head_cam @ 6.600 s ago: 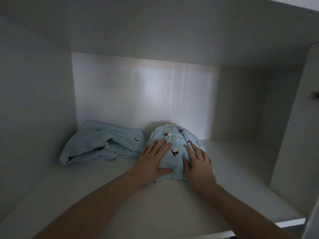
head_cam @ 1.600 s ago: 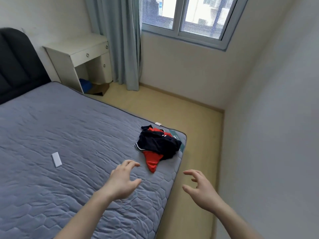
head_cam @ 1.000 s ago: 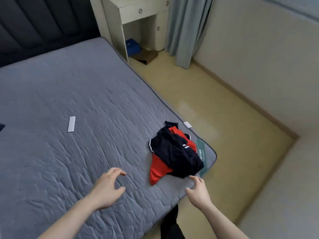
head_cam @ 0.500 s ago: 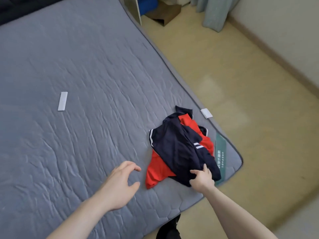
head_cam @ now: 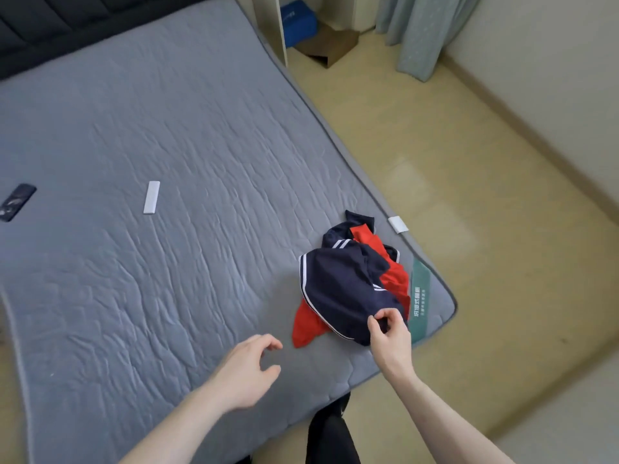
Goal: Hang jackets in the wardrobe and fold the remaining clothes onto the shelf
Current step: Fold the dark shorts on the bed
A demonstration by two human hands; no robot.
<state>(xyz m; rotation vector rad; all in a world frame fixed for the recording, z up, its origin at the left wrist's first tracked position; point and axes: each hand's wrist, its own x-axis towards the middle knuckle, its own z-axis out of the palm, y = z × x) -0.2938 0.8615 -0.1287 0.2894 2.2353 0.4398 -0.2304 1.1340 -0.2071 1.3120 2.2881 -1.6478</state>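
A crumpled navy garment with white stripes (head_cam: 341,286) lies on top of a red garment (head_cam: 395,279) near the foot corner of the grey mattress (head_cam: 167,262). My right hand (head_cam: 390,336) pinches the near edge of the navy garment between thumb and fingers. Over the mattress, a short way left of the pile, my left hand (head_cam: 249,366) hovers with loosely curled fingers and holds nothing.
A white remote (head_cam: 151,197) and a dark phone (head_cam: 15,201) lie on the mattress further left. A small white tag (head_cam: 397,224) sits at the mattress edge. The wooden floor (head_cam: 502,229) lies to the right; a white desk leg (head_cam: 269,25), a blue box (head_cam: 298,18) and a curtain (head_cam: 425,31) are at the back.
I have turned from the wardrobe shelf to the bed. My right hand reached the navy garment and now pinches its edge. My left hand stays hovering beside the pile.
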